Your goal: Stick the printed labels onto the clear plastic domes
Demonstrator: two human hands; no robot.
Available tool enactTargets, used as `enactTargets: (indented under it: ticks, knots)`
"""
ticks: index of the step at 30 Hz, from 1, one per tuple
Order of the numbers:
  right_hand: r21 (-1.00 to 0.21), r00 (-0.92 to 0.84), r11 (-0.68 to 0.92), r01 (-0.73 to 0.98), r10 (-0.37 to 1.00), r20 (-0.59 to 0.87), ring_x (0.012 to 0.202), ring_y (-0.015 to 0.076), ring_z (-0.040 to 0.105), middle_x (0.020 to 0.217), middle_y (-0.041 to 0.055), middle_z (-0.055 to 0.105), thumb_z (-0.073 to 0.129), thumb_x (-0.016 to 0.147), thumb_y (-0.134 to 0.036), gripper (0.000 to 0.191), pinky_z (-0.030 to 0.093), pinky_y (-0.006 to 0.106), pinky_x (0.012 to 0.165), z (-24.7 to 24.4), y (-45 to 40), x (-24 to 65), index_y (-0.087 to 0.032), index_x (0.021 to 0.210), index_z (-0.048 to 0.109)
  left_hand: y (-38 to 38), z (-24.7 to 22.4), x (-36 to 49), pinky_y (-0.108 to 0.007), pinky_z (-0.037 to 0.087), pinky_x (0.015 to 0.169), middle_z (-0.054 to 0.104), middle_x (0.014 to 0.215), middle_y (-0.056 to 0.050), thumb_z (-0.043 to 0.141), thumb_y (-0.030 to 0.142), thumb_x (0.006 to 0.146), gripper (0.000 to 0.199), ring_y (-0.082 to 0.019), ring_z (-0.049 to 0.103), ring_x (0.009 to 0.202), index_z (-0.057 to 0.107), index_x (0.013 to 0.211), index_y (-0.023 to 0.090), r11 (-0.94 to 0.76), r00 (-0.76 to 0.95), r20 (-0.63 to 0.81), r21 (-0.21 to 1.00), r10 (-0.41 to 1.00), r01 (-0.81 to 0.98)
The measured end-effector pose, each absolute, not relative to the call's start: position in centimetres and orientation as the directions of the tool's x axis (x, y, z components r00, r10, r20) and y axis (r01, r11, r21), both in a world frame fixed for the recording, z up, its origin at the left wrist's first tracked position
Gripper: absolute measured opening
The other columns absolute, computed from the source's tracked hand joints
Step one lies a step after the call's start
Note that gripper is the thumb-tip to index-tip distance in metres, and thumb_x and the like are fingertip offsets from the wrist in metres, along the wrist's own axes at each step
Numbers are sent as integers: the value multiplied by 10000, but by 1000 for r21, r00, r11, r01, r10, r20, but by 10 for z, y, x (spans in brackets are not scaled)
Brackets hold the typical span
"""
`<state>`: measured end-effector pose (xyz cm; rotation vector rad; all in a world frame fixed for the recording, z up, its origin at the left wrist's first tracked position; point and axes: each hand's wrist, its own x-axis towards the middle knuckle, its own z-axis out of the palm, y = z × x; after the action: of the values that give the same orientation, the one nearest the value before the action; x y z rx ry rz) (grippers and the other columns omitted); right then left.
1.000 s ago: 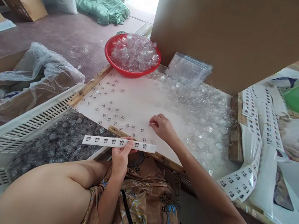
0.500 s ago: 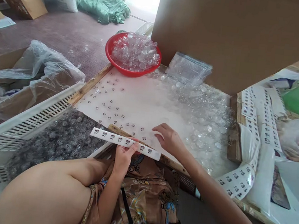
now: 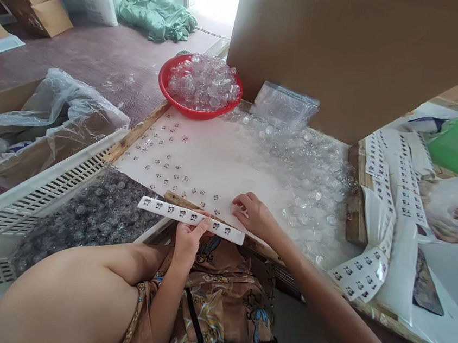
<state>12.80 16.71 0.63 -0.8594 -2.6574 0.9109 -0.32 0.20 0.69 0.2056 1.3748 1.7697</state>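
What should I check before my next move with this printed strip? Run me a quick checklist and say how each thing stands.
1. Printed strip gripped: ok, pinched in the left hand.
2. Prints facing up: ok, a row of dark prints shows.
3. Right hand apart from the strip: ok, over the white surface, fingers loosely curled.
4. Small piece at the right fingertips: cannot tell, too small to see.
5. White surface's left part without prints: not ok, small dark prints are scattered there.
6. Clear pieces within view: ok, spread over the surface's right part.
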Motion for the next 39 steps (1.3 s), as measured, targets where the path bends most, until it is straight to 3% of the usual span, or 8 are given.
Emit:
enactTargets:
  ticks: [6, 10, 14, 18, 24, 34, 39]
  knots:
    - [-792, -781, 368, 488, 588, -209, 704, 142, 595, 784, 6, 627, 629, 775, -204, 133, 483, 275, 657, 13, 190, 129, -195, 907, 617, 3, 4, -4, -238, 569, 551, 692, 755, -40, 826, 361, 673, 330, -161, 666, 675, 731, 885, 127, -19, -607, -365, 847, 706, -531]
    - [-833, -748, 269, 483, 621, -233, 696, 137, 594, 788, 14, 635, 643, 777, -240, 150, 470, 262, 626, 18, 208, 111, -183, 914, 622, 2, 3, -4, -245, 574, 562, 692, 749, -36, 827, 364, 673, 330, -164, 666, 684, 731, 885, 130, -19, -609, -359, 851, 707, -524]
    - [-723, -679, 367, 586, 708, -191, 719, 145, 610, 858, 37, 653, 660, 787, -193, 111, 471, 281, 670, 20, 215, 88, -185, 893, 628, 2, 3, -5, -243, 576, 572, 691, 760, -29, 819, 371, 689, 328, -161, 665, 695, 727, 896, 134, -1, -604, -364, 856, 709, -517]
    - [-608, -684, 522, 598, 728, -49, 685, 135, 608, 1005, 71, 624, 675, 811, -202, 157, 476, 308, 706, 18, 203, 92, -178, 961, 635, 2, 3, -5, -237, 574, 567, 688, 745, -28, 819, 385, 687, 339, -158, 663, 685, 730, 889, 128, 1, -601, -364, 855, 712, -518]
    - [-537, -795, 681, 498, 605, 30, 849, 210, 620, 995, 81, 598, 679, 823, -212, 188, 501, 335, 747, 5, 162, 127, -191, 992, 600, 2, 1, -4, -244, 582, 566, 685, 754, -27, 818, 376, 687, 337, -158, 661, 689, 731, 897, 128, -1, -605, -364, 856, 708, -517]
    - [-519, -784, 701, 489, 614, 91, 820, 198, 644, 1038, 118, 630, 485, 899, -145, 220, 516, 324, 751, 2, 150, 137, -175, 1089, 592, 3, 4, -4, -243, 583, 561, 695, 731, -27, 826, 353, 666, 351, -156, 669, 670, 726, 907, 118, -12, -609, -354, 858, 709, -513]
    - [-605, -712, 603, 520, 697, 82, 840, 213, 672, 951, 97, 698, 423, 910, -150, 250, 509, 322, 738, -3, 154, 137, -182, 1098, 585, 3, 2, -3, -243, 587, 566, 698, 747, -29, 822, 350, 676, 342, -160, 676, 691, 724, 909, 119, -12, -614, -351, 862, 707, -506]
